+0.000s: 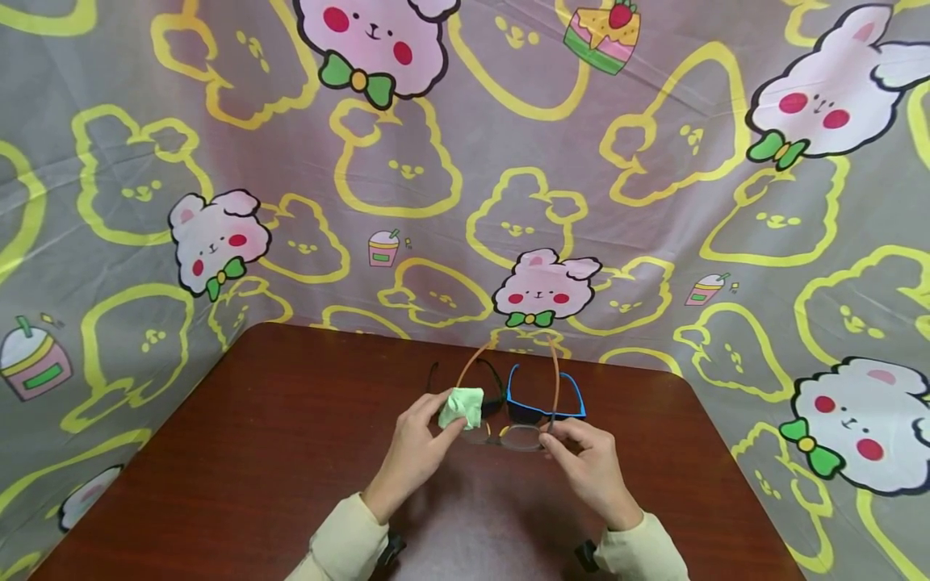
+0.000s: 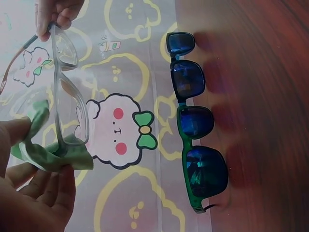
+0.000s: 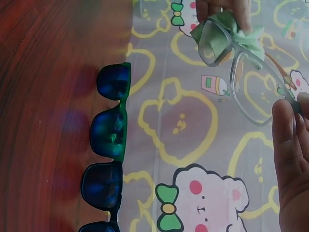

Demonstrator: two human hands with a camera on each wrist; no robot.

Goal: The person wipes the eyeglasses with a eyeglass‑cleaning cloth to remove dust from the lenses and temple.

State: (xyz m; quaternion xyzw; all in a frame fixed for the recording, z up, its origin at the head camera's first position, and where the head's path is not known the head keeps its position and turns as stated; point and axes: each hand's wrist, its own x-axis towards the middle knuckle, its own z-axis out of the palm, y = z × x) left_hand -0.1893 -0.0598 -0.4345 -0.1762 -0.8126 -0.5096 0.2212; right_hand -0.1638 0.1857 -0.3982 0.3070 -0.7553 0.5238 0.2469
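A pair of clear-framed eyeglasses (image 1: 521, 436) with brown temples is held up above the table, temples pointing away. My right hand (image 1: 587, 464) pinches it at the right hinge corner, thumb and fingers on the frame. My left hand (image 1: 417, 440) grips a crumpled pale green cloth (image 1: 462, 407) at the left end of the glasses. In the left wrist view, the cloth (image 2: 72, 159) wraps round the end of the frame by the lens, with the thumb on one side and curled fingers on the other. The cloth hides that corner of the eyeglasses.
Beyond the hands, dark sunglasses with a green front (image 2: 186, 133) stand on the brown wooden table (image 1: 291, 452). Beside them on the right are blue-framed sunglasses (image 1: 541, 414), lenses toward me. A cartoon-printed curtain (image 1: 436, 177) surrounds the table's back and sides.
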